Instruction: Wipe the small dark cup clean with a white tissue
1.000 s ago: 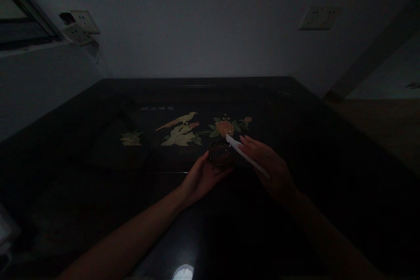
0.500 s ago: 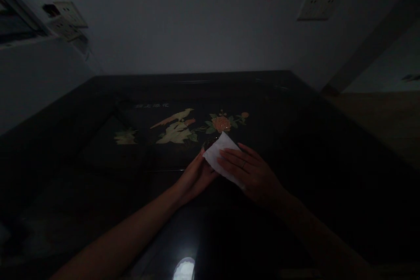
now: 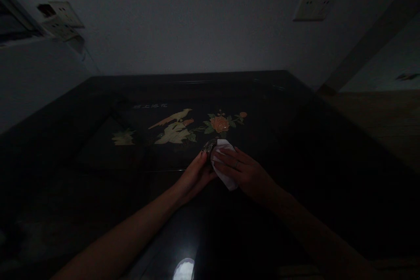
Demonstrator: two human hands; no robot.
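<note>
The scene is very dark. My left hand (image 3: 194, 176) is curled round a small dark glass dish (image 3: 208, 146) that rests on the black table (image 3: 295, 148). My right hand (image 3: 244, 171), a ring on one finger, presses a white tissue (image 3: 223, 170) down onto the dish, its fingers bent over the paper. The tissue and both hands hide nearly all of the dish; only a bit of its rim shows at the far left side.
The glossy table bears an inlaid bird and flower picture (image 3: 183, 124) just beyond my hands. Wall sockets sit at the upper left (image 3: 61, 19) and upper right (image 3: 310, 8). A wooden floor (image 3: 383, 118) lies to the right. A light reflection (image 3: 183, 269) glints near the front edge.
My right hand brought the tissue from edge-on beside the dish to flat over it, then bunched it down onto the dish. My left hand stayed on the dish.
</note>
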